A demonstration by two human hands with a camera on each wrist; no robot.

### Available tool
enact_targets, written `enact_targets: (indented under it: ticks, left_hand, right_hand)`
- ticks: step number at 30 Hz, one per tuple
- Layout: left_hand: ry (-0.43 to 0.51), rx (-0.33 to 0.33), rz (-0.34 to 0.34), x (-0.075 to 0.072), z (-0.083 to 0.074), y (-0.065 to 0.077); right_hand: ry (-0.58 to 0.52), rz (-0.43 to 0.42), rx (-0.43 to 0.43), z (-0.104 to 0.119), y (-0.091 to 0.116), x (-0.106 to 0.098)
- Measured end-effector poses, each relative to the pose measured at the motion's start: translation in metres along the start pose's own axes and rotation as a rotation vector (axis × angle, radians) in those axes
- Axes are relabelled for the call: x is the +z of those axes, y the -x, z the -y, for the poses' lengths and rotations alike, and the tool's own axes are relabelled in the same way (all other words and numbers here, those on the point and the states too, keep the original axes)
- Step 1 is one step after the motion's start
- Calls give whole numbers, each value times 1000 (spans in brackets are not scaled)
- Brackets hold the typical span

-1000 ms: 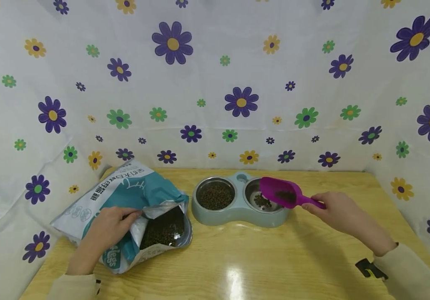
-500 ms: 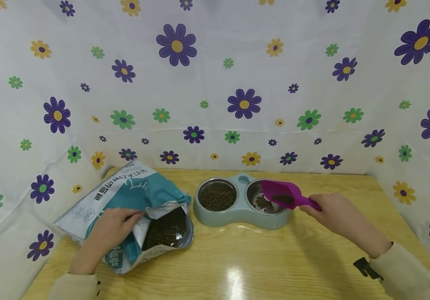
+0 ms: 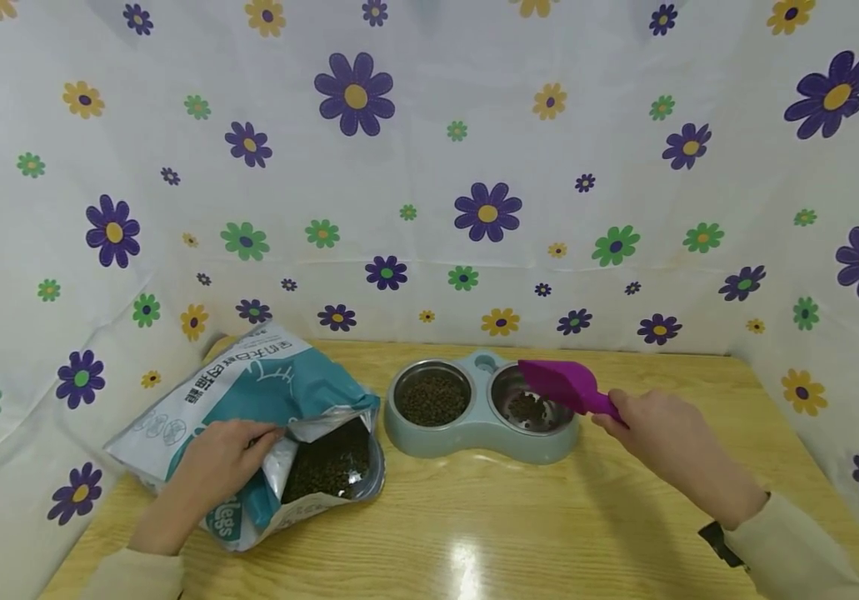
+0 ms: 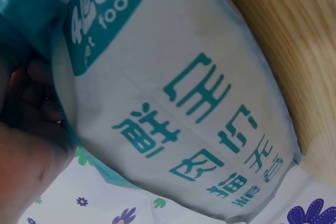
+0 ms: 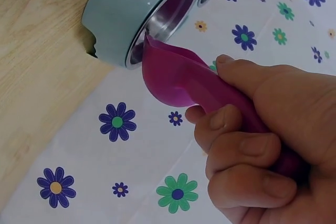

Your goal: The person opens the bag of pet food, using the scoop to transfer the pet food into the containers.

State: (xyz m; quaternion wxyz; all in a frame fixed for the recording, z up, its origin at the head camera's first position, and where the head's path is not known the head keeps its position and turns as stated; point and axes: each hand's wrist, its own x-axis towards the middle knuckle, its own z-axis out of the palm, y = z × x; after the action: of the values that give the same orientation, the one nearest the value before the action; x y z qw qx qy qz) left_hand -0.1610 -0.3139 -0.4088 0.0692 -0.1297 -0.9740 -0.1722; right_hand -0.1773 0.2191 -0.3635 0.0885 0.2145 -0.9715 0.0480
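My right hand (image 3: 657, 437) grips the handle of a magenta scoop (image 3: 560, 382), fingers wrapped round it in the right wrist view. The scoop is tipped over the right steel bowl (image 3: 500, 400) of a pale blue double feeder (image 3: 466, 446), and a small heap of kibble (image 3: 526, 407) lies in that bowl. More kibble (image 3: 435, 398) fills the bottom of the left bowl. At the left, my left hand (image 3: 222, 462) pinches the edge of the opening of a teal and white pet food bag (image 3: 264, 387). Dark kibble (image 3: 332, 458) shows inside the bag's mouth.
Everything stands on a light wooden table (image 3: 474, 525). A white cloth (image 3: 422, 150) with printed flowers rises behind the table and along both sides. The bag lies close to the feeder's left end.
The scoop has tilted further over the right bowl; the kibble seen in it earlier no longer shows, and the bowl's heap looks larger. The left hand stays on the bag.
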Motion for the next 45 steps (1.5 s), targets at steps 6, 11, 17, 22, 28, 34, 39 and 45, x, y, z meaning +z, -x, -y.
enact_targets:
  ticks: [6, 11, 17, 22, 28, 34, 39, 45]
  left_hand:
    - [-6, 14, -18, 0, 1, 1]
    - [-5, 39, -35, 0, 1, 1]
    - [0, 23, -37, 2, 2, 4]
    - [0, 25, -52, 3, 2, 6]
    - [12, 42, -52, 4, 1, 7]
    - [1, 51, -63, 6, 0, 8]
    - [9, 48, -61, 6, -2, 9]
    - [0, 63, -84, 8, -1, 8]
  right_hand:
    - [-38, -25, 7, -1, 3, 2]
    - [-336, 57, 160, -3, 4, 1]
    - [-700, 274, 321, -2, 6, -1]
    - [-969, 471, 348, 4, 9, 3]
    - [-1096, 584, 228, 23, 8, 13]
    - [-1126, 623, 175, 51, 1, 26]
    - [-1109, 637, 152, 73, -9, 32]
    - [-1037, 652, 123, 96, -26, 33]
